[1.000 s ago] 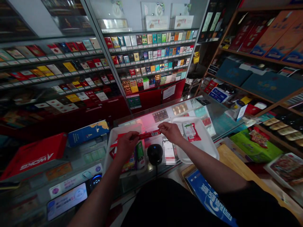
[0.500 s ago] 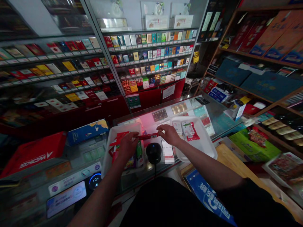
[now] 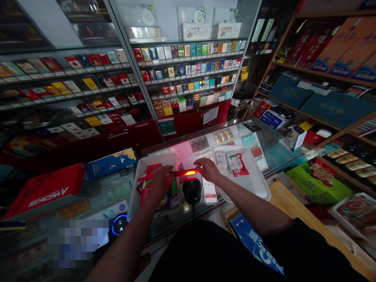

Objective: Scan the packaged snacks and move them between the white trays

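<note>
Taking the black device (image 3: 192, 192) on the glass counter (image 3: 273, 143) as the clock's centre, the slim red packet (image 3: 182, 173) is stretched between both hands toward twelve o'clock, a bright red-orange glow on its face. The left hand (image 3: 161, 180), near ten o'clock over the left tray (image 3: 165, 158), has its fingers closed on one end; the right hand (image 3: 209, 170), toward one o'clock, pinches the other. Both grips look light, so a pull from one side could slip an end free or crease the wrapper. Tilting or bending it could turn its lit face away from the device, and fingers creeping inward could cover that face. A low right wrist could nudge the phone (image 3: 208, 182) at three o'clock or catch the right tray (image 3: 251, 186), between two and three.
</note>
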`<state>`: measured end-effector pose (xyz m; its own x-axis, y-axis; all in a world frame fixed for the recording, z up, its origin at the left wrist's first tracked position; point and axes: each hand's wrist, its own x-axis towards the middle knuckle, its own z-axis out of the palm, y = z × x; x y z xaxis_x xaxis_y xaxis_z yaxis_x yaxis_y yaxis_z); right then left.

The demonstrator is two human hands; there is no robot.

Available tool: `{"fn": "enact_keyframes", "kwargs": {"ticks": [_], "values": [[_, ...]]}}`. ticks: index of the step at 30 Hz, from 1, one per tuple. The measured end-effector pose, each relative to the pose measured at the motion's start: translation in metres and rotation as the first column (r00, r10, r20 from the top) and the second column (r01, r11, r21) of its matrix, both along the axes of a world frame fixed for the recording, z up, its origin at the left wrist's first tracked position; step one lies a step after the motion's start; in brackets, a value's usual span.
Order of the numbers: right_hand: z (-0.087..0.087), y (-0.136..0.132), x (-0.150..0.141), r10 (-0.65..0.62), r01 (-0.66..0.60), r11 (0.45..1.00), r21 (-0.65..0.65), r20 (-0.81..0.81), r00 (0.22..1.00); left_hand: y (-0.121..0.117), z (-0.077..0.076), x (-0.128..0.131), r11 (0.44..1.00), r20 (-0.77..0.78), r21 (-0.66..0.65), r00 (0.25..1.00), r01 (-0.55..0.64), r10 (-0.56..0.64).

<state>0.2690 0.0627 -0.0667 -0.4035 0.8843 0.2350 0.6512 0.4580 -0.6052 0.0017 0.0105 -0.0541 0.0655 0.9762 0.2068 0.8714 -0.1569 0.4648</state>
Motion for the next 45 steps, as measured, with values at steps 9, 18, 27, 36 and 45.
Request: {"fn": "enact_keyframes", "kwargs": {"ticks": [9, 18, 27, 36, 45], "values": [[0.001, 0.001, -0.003, 0.008, -0.008, 1.0, -0.02, 0.005, 1.0, 0.003, -0.003, 0.002, 1.0, 0.017, 0.008, 1.0, -0.01, 0.01], [-0.008, 0.003, -0.003, -0.028, 0.029, 0.999, -0.021, 0.037, 0.999, 0.005, -0.011, -0.001, 1.0, 0.042, 0.01, 0.999, 0.016, -0.017], [0.011, 0.005, 0.005, -0.028, 0.027, 0.999, -0.017, -0.051, 0.998, 0.01, 0.003, 0.006, 1.0, 0.029, 0.028, 1.0, 0.003, -0.004], [0.024, -0.003, 0.038, -0.112, 0.112, 0.994, -0.014, -0.09, 0.99, 0.018, 0.022, 0.037, 0.997, 0.074, 0.055, 0.996, 0.05, -0.054], [0.027, -0.027, 0.099, -0.26, 0.252, 0.963, -0.093, -0.083, 0.962, 0.033, 0.045, 0.102, 0.973, 0.097, 0.061, 0.969, 0.221, -0.226]]}}
